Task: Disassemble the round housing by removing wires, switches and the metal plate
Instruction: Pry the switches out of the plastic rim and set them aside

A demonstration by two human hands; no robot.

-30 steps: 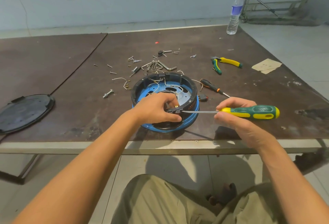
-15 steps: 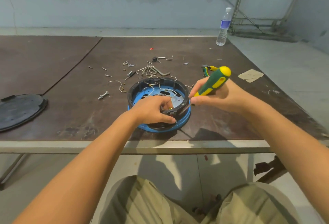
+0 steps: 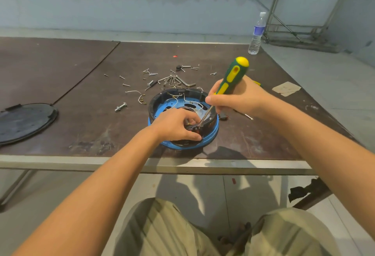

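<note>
well, round blue housing [image 3: 214,133] — metal-shafted screwdriver [image 3: 233,77]

round black plastic housing on a blue base [image 3: 213,134], flat at frame centre, open side up, blue perforated metal plate [image 3: 162,107] inside, thin white wires [image 3: 187,101] looped over it, small black switch block [image 3: 192,127] at near-right rim, loose brass-tipped white wires [image 3: 140,97] just upper left
</note>
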